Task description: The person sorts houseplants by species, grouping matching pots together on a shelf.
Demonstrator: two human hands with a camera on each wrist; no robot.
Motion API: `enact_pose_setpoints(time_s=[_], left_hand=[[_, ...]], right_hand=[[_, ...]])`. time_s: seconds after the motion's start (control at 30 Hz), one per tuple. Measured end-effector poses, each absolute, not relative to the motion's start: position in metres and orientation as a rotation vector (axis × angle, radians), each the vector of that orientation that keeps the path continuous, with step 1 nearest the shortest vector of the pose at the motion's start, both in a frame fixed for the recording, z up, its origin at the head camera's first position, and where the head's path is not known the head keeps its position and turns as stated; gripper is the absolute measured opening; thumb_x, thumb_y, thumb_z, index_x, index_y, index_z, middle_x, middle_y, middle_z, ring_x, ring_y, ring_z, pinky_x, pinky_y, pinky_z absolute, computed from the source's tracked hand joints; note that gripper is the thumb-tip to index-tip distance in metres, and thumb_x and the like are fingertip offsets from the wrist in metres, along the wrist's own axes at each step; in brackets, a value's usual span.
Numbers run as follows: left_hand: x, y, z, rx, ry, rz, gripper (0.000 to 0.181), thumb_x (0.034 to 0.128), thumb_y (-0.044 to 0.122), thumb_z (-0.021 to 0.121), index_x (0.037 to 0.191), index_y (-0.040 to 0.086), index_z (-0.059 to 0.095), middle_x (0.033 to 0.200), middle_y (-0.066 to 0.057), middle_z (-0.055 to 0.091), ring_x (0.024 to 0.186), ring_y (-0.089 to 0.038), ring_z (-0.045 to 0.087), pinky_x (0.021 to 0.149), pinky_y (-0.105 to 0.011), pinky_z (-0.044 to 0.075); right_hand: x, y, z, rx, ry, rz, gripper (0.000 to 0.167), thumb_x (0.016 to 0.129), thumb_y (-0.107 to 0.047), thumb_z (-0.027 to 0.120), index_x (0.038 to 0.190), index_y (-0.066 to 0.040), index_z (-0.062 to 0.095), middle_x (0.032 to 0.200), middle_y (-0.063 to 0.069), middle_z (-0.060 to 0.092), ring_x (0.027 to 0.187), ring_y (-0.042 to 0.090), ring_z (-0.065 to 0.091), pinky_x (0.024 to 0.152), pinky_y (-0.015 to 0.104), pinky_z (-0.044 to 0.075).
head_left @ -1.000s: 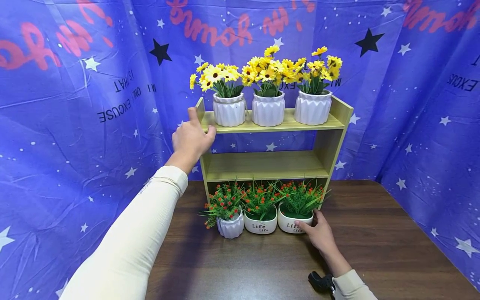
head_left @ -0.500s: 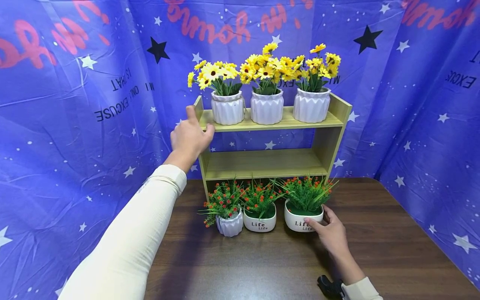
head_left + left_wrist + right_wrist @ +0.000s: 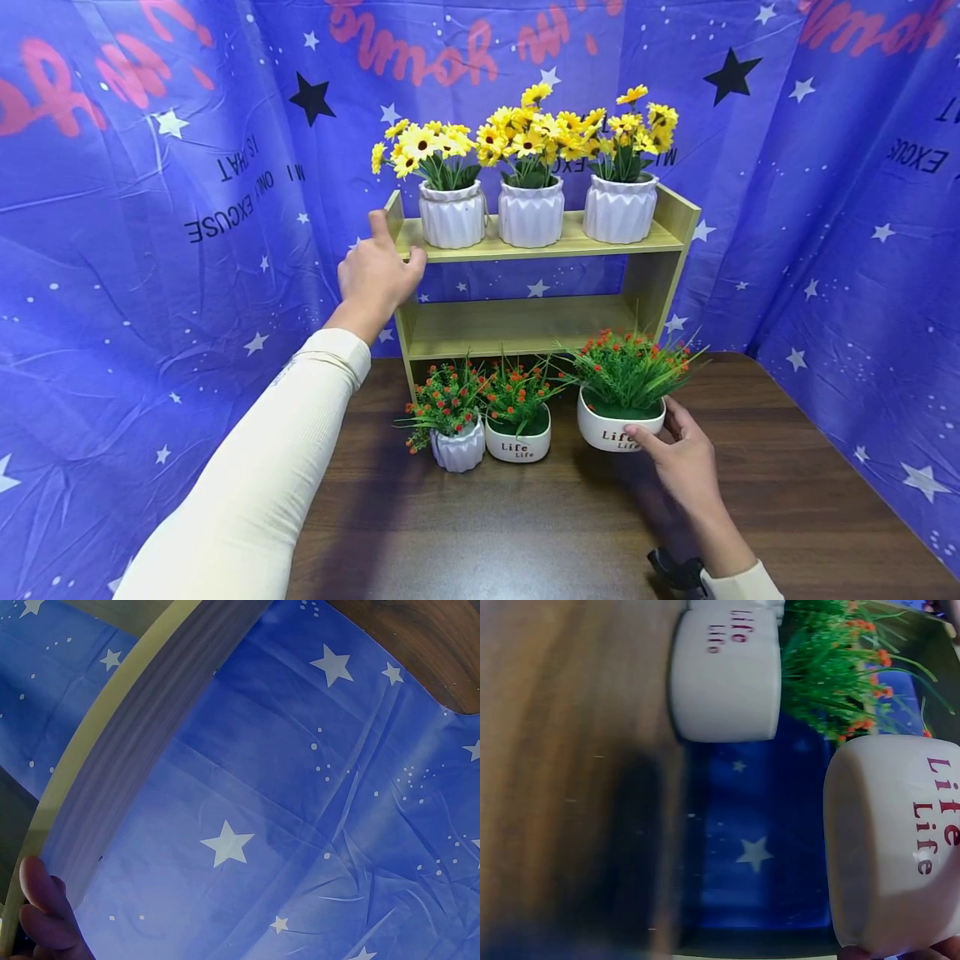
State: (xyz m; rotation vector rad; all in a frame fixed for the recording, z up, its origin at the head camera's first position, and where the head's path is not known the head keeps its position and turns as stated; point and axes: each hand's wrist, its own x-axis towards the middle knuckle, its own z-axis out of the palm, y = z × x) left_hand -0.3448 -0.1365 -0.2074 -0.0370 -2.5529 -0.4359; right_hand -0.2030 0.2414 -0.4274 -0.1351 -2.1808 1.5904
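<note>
Okay, I see a bench (image 3: pixel 465 533) carrying a wooden shelf (image 3: pixel 525 325). Red-flowered pot (image 3: pixel 609 422) is off the bench, right of its twin (image 3: pixel 516 443). Left hand (image 3: pixel 375 275) clamped on shelf's left side; right hand (image 3: pixel 686 462), well apart, grips red-flowered pot's side.

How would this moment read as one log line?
left fingers: gripping shelf | right fingers: holding red-flowered pot above table | yellow flowers: on shelf top

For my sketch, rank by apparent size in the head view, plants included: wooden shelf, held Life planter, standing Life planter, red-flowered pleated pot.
1. Wooden shelf
2. Held Life planter
Unranked: standing Life planter and red-flowered pleated pot; they look alike.
</note>
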Motion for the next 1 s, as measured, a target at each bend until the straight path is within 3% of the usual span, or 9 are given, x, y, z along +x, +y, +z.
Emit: enact_pose_setpoints(time_s=[0.1, 0.27, 0.63, 0.73, 0.87, 1.0], left_hand=[[-0.345, -0.137, -0.207, -0.032, -2.562, -0.438, 0.065, 0.0908, 0.050, 0.046, 0.138, 0.012, 0.023, 0.076, -0.018, 0.057, 0.071, -0.039, 0.061, 0.060, -0.049, 0.048], [-0.346, -0.137, -0.207, -0.036, -2.561, -0.441, 0.065, 0.0910, 0.051, 0.046, 0.139, 0.013, 0.022, 0.076, -0.018, 0.056, 0.071, -0.038, 0.061, 0.061, -0.049, 0.048], [-0.346, -0.135, -0.208, -0.035, -2.560, -0.438, 0.064, 0.0909, 0.051, 0.046, 0.137, 0.012, 0.024, 0.074, -0.018, 0.056, 0.070, -0.038, 0.060, 0.061, -0.048, 0.048], [-0.346, -0.134, -0.208, -0.032, -2.571, -0.439, 0.065, 0.0912, 0.052, 0.046, 0.138, 0.013, 0.023, 0.074, -0.017, 0.056, 0.069, -0.037, 0.060, 0.061, -0.048, 0.048], [-0.346, -0.134, -0.208, -0.029, -2.577, -0.433, 0.066, 0.0914, 0.052, 0.046, 0.138, 0.012, 0.023, 0.073, -0.016, 0.056, 0.068, -0.036, 0.060, 0.060, -0.047, 0.048], [-0.347, -0.136, -0.208, -0.025, -2.563, -0.426, 0.064, 0.0912, 0.052, 0.046, 0.137, 0.012, 0.023, 0.074, -0.017, 0.055, 0.068, -0.036, 0.059, 0.059, -0.047, 0.047]], right_hand=[[-0.202, 0.241, -0.418, -0.103, -2.153, 1.590, 0.073, 0.087, -0.014, 0.077, 0.147, 0.003, 0.040, 0.140, 0.025, 0.051, 0.107, -0.008, 0.049, 0.083, 0.007, 0.044], [-0.207, 0.240, -0.400, -0.077, -2.120, 1.580, 0.074, 0.087, -0.015, 0.077, 0.149, -0.001, 0.039, 0.140, 0.022, 0.052, 0.108, -0.004, 0.052, 0.083, 0.007, 0.045], [-0.239, 0.237, -0.380, -0.067, -2.076, 1.597, 0.077, 0.087, -0.017, 0.078, 0.149, 0.002, 0.037, 0.145, 0.020, 0.048, 0.131, 0.030, 0.048, 0.096, 0.017, 0.044], [-0.250, 0.236, -0.378, -0.062, -2.066, 1.607, 0.075, 0.087, -0.017, 0.077, 0.147, 0.004, 0.037, 0.142, 0.022, 0.050, 0.129, 0.026, 0.050, 0.096, 0.018, 0.043], [-0.260, 0.233, -0.375, -0.054, -2.010, 1.631, 0.064, 0.088, -0.013, 0.076, 0.139, 0.004, 0.042, 0.128, 0.022, 0.061, 0.110, 0.011, 0.060, 0.086, 0.013, 0.045], [-0.265, 0.228, -0.372, -0.029, -1.953, 1.647, 0.056, 0.087, -0.009, 0.076, 0.131, 0.005, 0.045, 0.105, 0.001, 0.069, 0.093, 0.002, 0.060, 0.078, 0.013, 0.046]])
